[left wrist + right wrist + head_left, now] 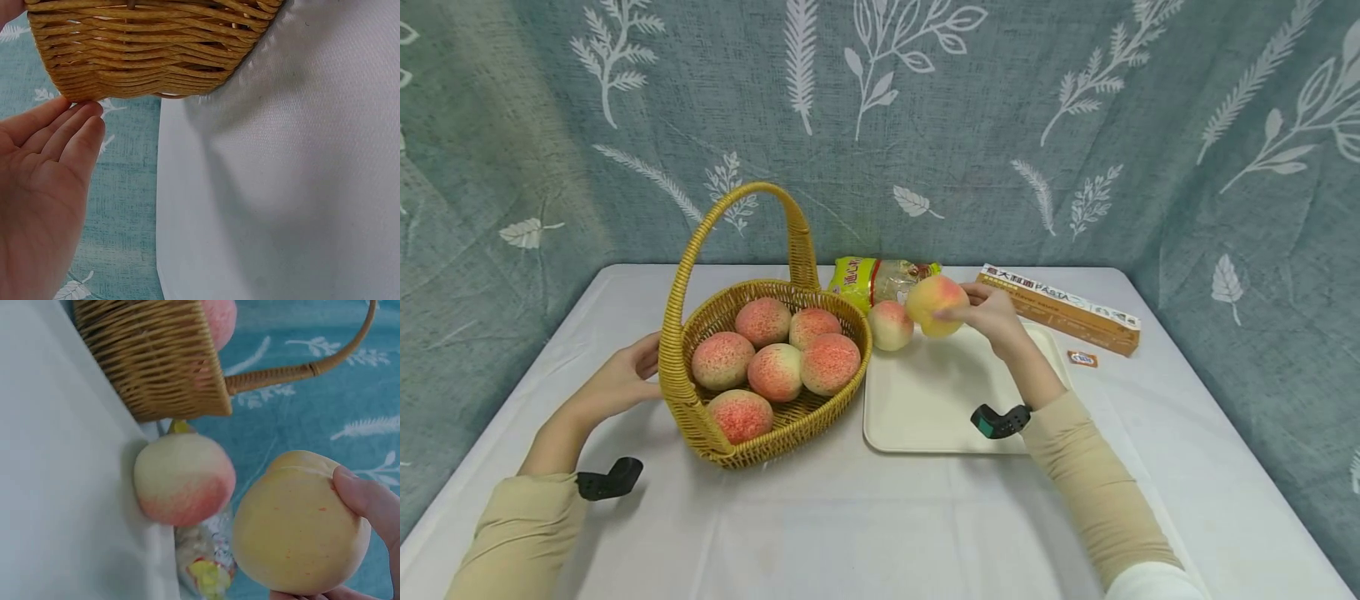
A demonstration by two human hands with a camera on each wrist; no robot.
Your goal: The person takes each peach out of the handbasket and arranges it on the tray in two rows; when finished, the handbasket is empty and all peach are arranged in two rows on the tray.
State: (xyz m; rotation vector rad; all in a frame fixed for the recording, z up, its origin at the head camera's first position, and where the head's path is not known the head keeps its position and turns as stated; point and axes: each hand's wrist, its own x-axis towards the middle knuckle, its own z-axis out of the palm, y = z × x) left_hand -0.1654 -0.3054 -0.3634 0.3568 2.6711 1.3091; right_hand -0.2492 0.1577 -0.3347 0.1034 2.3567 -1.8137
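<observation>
My right hand (994, 319) grips a yellow peach with a red blush (937, 305) above the back of a cream tray (940, 417). In the right wrist view, thumb and fingers wrap the yellow peach (303, 528) from one side. Another peach, pale with a pink side (891, 326), sits at the tray's back left corner. My left hand (617, 379) is at the left side of a woven basket (790, 433), its straight fingertips touching the wicker (156, 50) low on the wall. Inside the basket lie several red-speckled peaches (777, 372).
Behind the tray lies a clear and yellow-green food packet (872, 282). An orange pasta box (1060, 310) stands at the back right, with a small orange sachet (1082, 358) in front of it. The basket's tall handle (681, 275) arches over the peaches. A patterned curtain hangs behind the table.
</observation>
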